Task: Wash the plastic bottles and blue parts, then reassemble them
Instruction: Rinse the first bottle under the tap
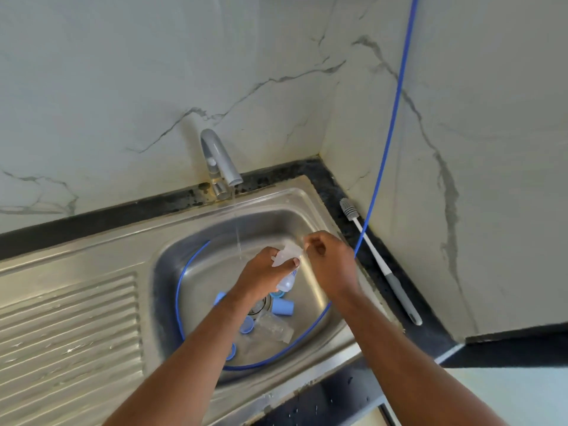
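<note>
Over the steel sink basin (pixel 215 272), my left hand (pixel 261 272) grips a clear plastic bottle (pixel 287 255) just right of the thin water stream. My right hand (pixel 329 259) is at the bottle's upper end with curled fingers; what it pinches is too blurred to tell. A second clear bottle with a label (pixel 287 281) lies below in the basin, and another clear bottle (pixel 273 329) lies near the drain. Blue parts sit on the basin floor: a cap (pixel 284 307), a round piece (pixel 246 325), one more (pixel 231 352), and one partly hidden by my left wrist (pixel 219 297).
The grey tap (pixel 219 161) runs water into the basin. A blue hose (pixel 393 118) hangs from above and loops round the basin. A grey bottle brush (pixel 379 259) lies on the dark counter right of the sink. The ribbed drainboard (pixel 70 327) is left.
</note>
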